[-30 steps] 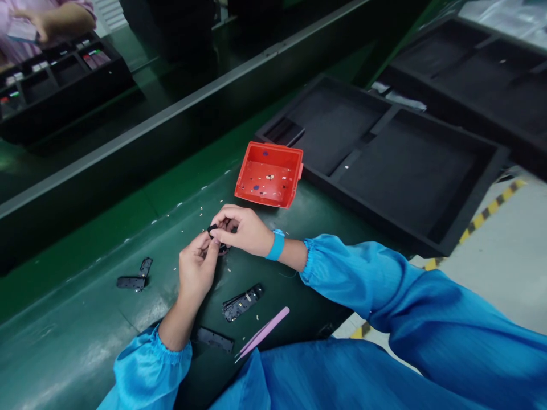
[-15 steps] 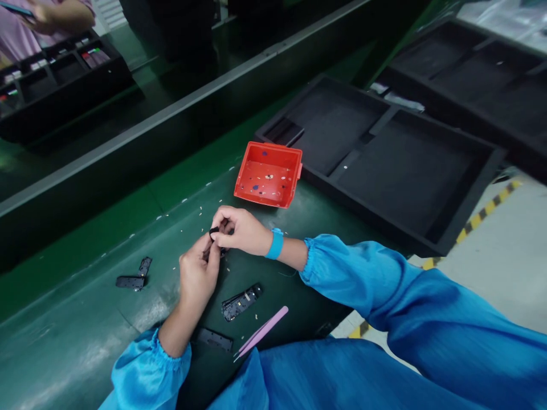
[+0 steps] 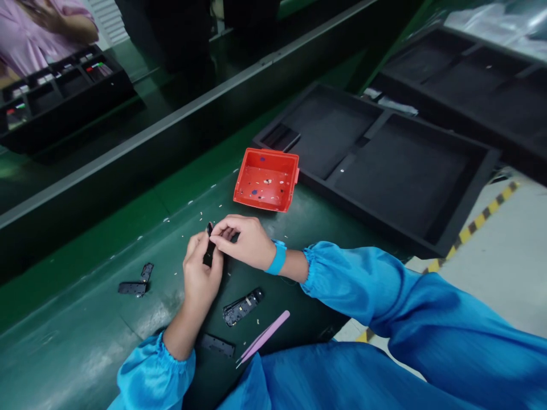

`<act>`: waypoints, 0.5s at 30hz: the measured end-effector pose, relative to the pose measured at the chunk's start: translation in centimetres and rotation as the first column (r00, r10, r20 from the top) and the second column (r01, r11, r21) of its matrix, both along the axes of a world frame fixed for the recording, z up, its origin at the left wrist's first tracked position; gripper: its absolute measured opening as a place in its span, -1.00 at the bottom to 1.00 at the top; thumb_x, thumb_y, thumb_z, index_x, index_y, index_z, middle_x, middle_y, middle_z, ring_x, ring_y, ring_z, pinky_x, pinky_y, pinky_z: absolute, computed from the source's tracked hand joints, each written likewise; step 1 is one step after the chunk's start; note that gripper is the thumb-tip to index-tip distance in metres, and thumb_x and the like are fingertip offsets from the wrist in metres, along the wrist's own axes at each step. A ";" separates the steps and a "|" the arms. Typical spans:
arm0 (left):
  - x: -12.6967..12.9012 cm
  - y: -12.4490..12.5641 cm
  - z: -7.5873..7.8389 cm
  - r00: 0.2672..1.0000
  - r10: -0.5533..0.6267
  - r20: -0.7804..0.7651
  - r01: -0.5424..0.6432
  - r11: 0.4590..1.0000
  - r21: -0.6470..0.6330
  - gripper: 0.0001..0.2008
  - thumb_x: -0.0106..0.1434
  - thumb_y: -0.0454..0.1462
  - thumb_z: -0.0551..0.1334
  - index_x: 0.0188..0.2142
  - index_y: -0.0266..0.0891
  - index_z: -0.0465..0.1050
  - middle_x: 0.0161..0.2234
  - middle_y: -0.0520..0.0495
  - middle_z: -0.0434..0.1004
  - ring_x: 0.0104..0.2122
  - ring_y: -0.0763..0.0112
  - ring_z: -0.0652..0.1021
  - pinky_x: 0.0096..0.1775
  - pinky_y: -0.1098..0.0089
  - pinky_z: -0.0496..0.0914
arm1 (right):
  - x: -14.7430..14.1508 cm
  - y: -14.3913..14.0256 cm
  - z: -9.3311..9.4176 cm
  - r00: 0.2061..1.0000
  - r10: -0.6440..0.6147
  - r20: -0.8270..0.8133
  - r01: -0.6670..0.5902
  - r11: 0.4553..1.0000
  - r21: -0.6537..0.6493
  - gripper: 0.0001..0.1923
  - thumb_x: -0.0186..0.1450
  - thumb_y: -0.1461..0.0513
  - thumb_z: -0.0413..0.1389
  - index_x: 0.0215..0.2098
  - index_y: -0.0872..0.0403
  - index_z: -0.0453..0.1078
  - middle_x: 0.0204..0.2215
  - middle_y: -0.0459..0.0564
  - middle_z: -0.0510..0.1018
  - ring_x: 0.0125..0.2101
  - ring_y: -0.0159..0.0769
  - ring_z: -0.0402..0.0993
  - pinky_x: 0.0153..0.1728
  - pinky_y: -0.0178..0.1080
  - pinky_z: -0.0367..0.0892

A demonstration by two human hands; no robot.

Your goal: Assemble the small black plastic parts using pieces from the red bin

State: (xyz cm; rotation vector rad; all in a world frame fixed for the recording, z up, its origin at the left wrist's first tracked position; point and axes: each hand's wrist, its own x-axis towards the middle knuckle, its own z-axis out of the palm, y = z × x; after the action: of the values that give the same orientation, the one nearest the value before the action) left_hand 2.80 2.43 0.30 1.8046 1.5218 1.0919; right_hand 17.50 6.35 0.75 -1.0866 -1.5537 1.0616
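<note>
While both hands meet over the green worktop (image 3: 106,341), left hand (image 3: 200,279) and right hand (image 3: 243,242) pinch a small black part (image 3: 209,250), red tray (image 3: 265,181) at one o'clock.

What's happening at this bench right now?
A person in blue sleeves holds a small black part between both hands over the green bench: the left hand cradles it, and the right hand pinches its top end. A red tray of tiny bits sits just beyond. More black parts and pink tweezers lie near the wrists. Another person works at a far black tray.
</note>
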 end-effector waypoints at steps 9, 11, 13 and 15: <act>-0.5 0.1 -1.0 0.943 0.202 0.265 -0.168 0.975 -0.144 -0.63 0.20 -0.18 0.41 0.01 -0.13 0.61 -0.15 -0.07 0.63 -0.21 0.37 0.62 -0.08 0.30 0.57 | 0.2 0.1 -0.3 0.998 0.000 -0.059 0.004 0.999 0.052 -0.92 0.30 0.28 0.15 -0.25 0.07 0.49 -0.33 -0.07 0.64 -0.35 -0.39 0.61 -0.26 -0.30 0.56; -0.6 0.2 -1.3 0.925 0.217 0.311 -0.172 0.971 -0.166 -0.63 0.17 -0.18 0.43 -0.01 -0.14 0.62 -0.17 -0.07 0.62 -0.24 0.38 0.63 -0.10 0.30 0.58 | 0.1 -0.1 -0.3 0.996 -0.013 -0.087 0.014 1.000 0.014 -0.88 0.29 0.25 0.21 -0.20 0.07 0.50 -0.31 -0.07 0.66 -0.34 -0.36 0.63 -0.23 -0.27 0.58; -0.6 0.1 -1.4 0.921 0.218 0.324 -0.173 0.972 -0.162 -0.64 0.18 -0.18 0.43 -0.02 -0.14 0.62 -0.16 -0.07 0.62 -0.24 0.39 0.62 -0.12 0.31 0.59 | 0.1 -0.2 -0.4 0.994 -0.013 -0.108 0.013 1.000 -0.006 -0.80 0.26 0.24 0.25 -0.13 0.06 0.50 -0.30 -0.06 0.68 -0.33 -0.34 0.65 -0.23 -0.25 0.60; -0.5 0.0 -1.1 0.934 0.209 0.290 -0.179 0.976 -0.127 -0.66 0.19 -0.18 0.42 -0.02 -0.13 0.62 -0.17 -0.07 0.61 -0.24 0.39 0.62 -0.18 0.35 0.61 | 0.1 -0.2 -0.6 0.995 -0.009 -0.097 0.012 1.000 0.023 -0.77 0.27 0.25 0.25 -0.09 0.05 0.51 -0.26 -0.05 0.68 -0.30 -0.33 0.65 -0.22 -0.24 0.60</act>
State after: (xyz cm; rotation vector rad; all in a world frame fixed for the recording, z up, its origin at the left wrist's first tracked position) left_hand 2.28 2.44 -0.77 1.3683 1.5584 1.2946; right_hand 17.56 6.19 0.18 -1.0116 -1.4784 1.0711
